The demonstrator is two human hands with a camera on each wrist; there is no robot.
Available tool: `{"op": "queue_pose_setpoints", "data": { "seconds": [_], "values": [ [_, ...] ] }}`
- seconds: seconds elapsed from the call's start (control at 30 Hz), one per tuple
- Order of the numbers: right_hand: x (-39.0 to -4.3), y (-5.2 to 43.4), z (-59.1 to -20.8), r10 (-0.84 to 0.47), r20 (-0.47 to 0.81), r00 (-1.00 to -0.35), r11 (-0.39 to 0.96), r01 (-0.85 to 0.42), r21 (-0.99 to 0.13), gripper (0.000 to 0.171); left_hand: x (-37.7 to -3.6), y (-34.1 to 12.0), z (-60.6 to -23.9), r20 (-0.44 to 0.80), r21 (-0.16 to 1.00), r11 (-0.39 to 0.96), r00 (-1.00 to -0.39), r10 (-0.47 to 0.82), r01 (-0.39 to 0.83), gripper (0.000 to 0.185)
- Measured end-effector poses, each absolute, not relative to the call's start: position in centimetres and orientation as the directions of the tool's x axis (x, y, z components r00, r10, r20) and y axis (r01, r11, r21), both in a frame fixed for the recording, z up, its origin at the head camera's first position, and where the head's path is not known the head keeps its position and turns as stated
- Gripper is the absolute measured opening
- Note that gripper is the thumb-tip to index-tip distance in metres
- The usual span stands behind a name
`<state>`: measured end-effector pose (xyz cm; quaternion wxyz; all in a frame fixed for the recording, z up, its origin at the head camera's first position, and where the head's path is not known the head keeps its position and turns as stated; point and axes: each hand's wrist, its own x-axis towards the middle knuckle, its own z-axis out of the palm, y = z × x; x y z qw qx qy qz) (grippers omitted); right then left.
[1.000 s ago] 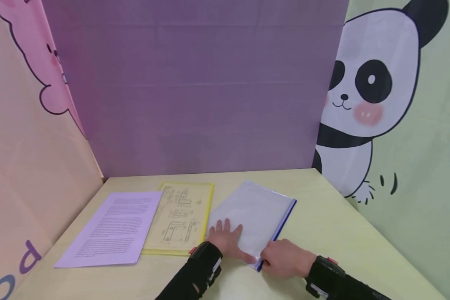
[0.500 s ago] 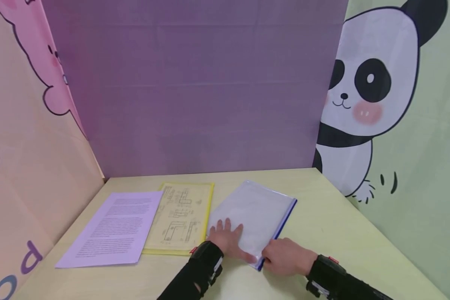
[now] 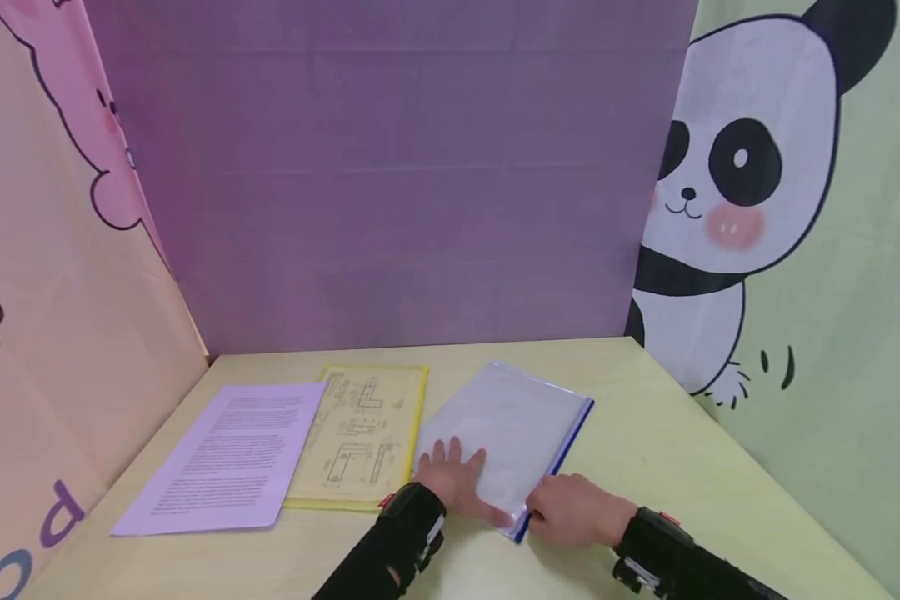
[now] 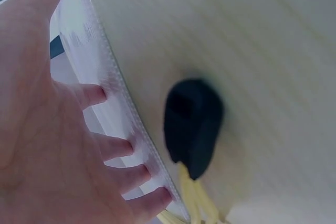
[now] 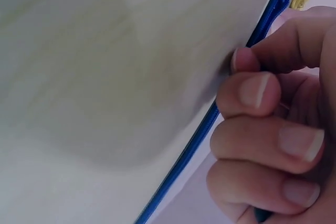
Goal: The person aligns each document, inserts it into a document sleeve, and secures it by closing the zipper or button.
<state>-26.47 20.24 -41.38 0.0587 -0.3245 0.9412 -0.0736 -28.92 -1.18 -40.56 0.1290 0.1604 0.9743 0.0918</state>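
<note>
A clear zip document bag (image 3: 510,417) with a white sheet inside lies slanted on the table, its blue zipper (image 3: 574,429) along the right side. My left hand (image 3: 450,485) rests spread on the bag's near left part, the thumb reaching toward the zipper's near corner. In the left wrist view its fingers (image 4: 121,148) lie over the bag's clear seam. My right hand (image 3: 576,510) has its fingers curled at the zipper near that corner. In the right wrist view thumb and forefinger pinch at the blue zipper (image 5: 184,156); the zipper pull itself is hidden in the fingers.
A yellow-edged zip bag (image 3: 363,433) with technical drawings lies left of the clear bag. A printed lilac sheet (image 3: 225,458) overlaps its left side. A black pull tab (image 4: 193,127) on a yellow cord shows in the left wrist view. A purple panel (image 3: 420,183) stands behind the table.
My right hand has slid slightly up and away along the blue zipper. The left hand stays in place on the bag, which has hardly moved.
</note>
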Motion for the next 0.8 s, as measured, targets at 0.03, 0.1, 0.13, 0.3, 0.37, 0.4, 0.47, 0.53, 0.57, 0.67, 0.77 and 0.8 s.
{"op": "queue_pose_setpoints", "data": {
  "seconds": [0.03,0.1,0.13,0.3,0.37,0.4,0.47,0.53,0.57,0.67,0.77,0.8],
  "values": [
    [-26.54,20.29,-41.29,-0.615,-0.066,-0.786,0.782,-0.597,-0.179,0.020,-28.90,-1.20,-40.51,-0.221,0.219,0.932,-0.915,0.336,0.290,0.111],
    [-26.72,20.43,-41.22,-0.603,-0.071,-0.795,0.792,-0.585,-0.178,0.018,-28.84,-1.24,-40.34,-0.220,0.214,0.932,-0.916,0.336,0.291,0.110],
    [-26.82,20.49,-41.20,-0.598,-0.069,-0.798,0.795,-0.581,-0.175,0.018,-28.82,-1.26,-40.26,-0.222,0.214,0.933,-0.915,0.336,0.291,0.110],
    [-27.13,20.75,-41.45,-0.594,-0.065,-0.802,0.797,-0.575,-0.186,0.017,-28.77,-1.20,-40.13,-0.226,0.216,0.932,-0.914,0.336,0.290,0.109],
    [-27.10,20.76,-41.45,-0.585,-0.078,-0.807,0.803,-0.563,-0.198,0.017,-28.79,-1.13,-40.19,-0.229,0.220,0.932,-0.913,0.336,0.288,0.108],
    [-27.09,20.76,-41.45,-0.581,-0.084,-0.810,0.806,-0.556,-0.203,0.017,-28.77,-1.12,-40.19,-0.233,0.224,0.932,-0.913,0.336,0.286,0.109],
    [-27.05,20.75,-41.46,-0.576,-0.092,-0.813,0.809,-0.550,-0.206,0.017,-28.79,-1.09,-40.32,-0.236,0.230,0.931,-0.912,0.335,0.283,0.108],
    [-27.04,20.73,-41.51,-0.578,-0.091,-0.811,0.809,-0.553,-0.200,0.018,-28.76,-1.10,-40.39,-0.237,0.231,0.932,-0.912,0.334,0.281,0.108],
    [-27.06,20.72,-41.55,-0.581,-0.087,-0.809,0.807,-0.558,-0.193,0.018,-28.78,-1.10,-40.41,-0.236,0.230,0.932,-0.913,0.333,0.280,0.108],
    [-27.10,20.74,-41.63,-0.585,-0.079,-0.807,0.806,-0.566,-0.173,0.019,-28.86,-1.10,-40.48,-0.234,0.222,0.934,-0.914,0.330,0.281,0.109],
    [-27.19,20.77,-41.64,-0.579,-0.081,-0.812,0.811,-0.562,-0.160,0.018,-28.90,-1.09,-40.38,-0.235,0.212,0.936,-0.915,0.329,0.282,0.109],
    [-27.21,20.79,-41.64,-0.573,-0.085,-0.815,0.815,-0.557,-0.156,0.018,-28.91,-1.09,-40.35,-0.236,0.209,0.936,-0.914,0.329,0.283,0.109]
  ]
}}
